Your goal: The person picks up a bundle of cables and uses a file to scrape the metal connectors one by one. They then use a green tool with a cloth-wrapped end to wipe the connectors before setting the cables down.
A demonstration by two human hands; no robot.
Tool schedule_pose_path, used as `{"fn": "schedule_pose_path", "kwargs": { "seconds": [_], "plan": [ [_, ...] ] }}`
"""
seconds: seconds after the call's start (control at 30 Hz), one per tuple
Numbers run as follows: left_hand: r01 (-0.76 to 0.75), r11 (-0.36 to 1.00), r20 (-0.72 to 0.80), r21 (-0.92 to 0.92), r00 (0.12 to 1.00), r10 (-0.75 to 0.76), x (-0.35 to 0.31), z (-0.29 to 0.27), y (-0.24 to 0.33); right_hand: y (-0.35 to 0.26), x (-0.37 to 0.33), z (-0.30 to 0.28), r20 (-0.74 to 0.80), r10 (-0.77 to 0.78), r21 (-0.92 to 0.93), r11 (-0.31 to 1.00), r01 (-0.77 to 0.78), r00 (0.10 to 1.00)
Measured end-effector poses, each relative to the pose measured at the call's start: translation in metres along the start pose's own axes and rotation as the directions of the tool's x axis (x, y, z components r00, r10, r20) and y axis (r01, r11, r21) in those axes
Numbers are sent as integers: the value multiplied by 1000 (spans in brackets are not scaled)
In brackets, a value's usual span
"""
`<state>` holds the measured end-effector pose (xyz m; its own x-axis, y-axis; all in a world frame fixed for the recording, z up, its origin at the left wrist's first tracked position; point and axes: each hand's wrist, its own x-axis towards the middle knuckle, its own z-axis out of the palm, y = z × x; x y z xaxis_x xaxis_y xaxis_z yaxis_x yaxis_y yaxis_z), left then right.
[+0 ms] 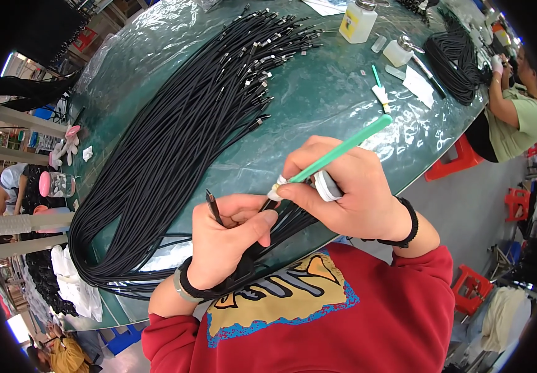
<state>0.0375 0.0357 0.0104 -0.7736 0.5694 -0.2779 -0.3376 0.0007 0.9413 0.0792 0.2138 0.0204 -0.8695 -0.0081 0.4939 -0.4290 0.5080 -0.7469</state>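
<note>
My left hand [222, 239] is closed around a black cable [212, 204], with one metal-tipped plug sticking up past the fingers and another dark end under the thumb. My right hand [352, 186] pinches a green stick [349, 146] whose lower end is wrapped in white cloth [276, 188]. That wrapped end touches the dark cable end at my left thumb. A small white and grey piece [327, 186] sits against my right palm; its kind is unclear. More black cable runs beneath both hands. Beyond them a large bundle of black cables [169, 118] lies across the green table, plugs fanned out at the far end.
A square bottle [356, 23] and a smaller pump bottle [398, 51] stand at the far right. Near them lie another green stick with a white-wrapped end [380, 93], white paper [419, 86] and a coiled cable bundle [452, 62]. A co-worker [517, 105] sits at right.
</note>
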Motion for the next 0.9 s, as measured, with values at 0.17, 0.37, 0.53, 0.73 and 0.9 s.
{"fn": "schedule_pose_path", "kwargs": {
  "seconds": [0.17, 0.37, 0.53, 0.73, 0.9],
  "plan": [
    [4, 1000, 41, -9, 999, -4, 2, -1, -1, 1, -5, -5, 23, 28, 3, 1000, -28, 999],
    [13, 1000, -6, 7, 1000, -13, 1, 3, 0, 5, 1, -3, -78, -5, 10, 1000, 6, 997],
    [0, 1000, -13, -10, 1000, -1, 1, 4, 1, 3, -2, 2, -84, -67, -29, 998, 64, 994],
    [-22, 996, 69, -85, 997, 27, 2, -2, -2, 5, -1, -1, -78, -34, 7, 999, 35, 996],
    [21, 991, 149, -135, 989, 0, 4, -6, -3, 3, -4, 1, -85, -81, 59, 995, 86, 993]
  ]
}}
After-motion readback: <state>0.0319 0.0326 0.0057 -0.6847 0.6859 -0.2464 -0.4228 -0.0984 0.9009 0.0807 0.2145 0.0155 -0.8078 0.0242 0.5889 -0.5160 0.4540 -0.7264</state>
